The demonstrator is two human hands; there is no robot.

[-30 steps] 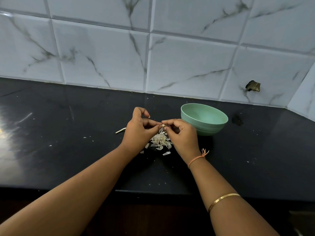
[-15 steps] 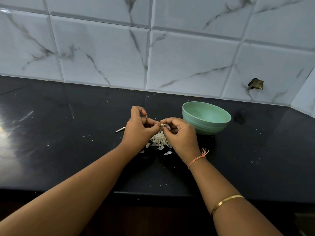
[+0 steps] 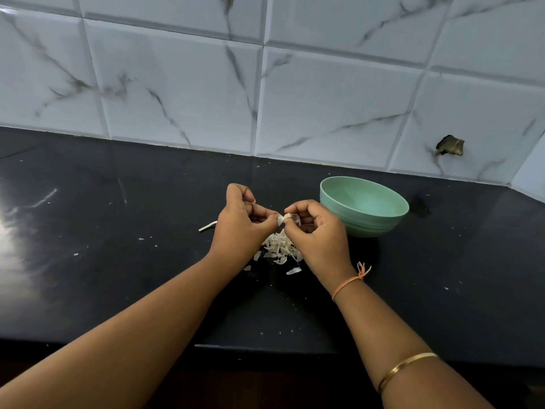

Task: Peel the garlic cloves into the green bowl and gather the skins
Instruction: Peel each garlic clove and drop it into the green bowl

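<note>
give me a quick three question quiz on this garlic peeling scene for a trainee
1. True or false: the green bowl stands to the right of the pile of garlic skins on the black counter.
2. What do the left hand and the right hand pinch between them? A) a garlic clove B) a knife C) a spoon
3. Fill in: the pale stem piece lies on the counter to the ___ of the left hand.
Key: 1 true; 2 A; 3 left.
</note>
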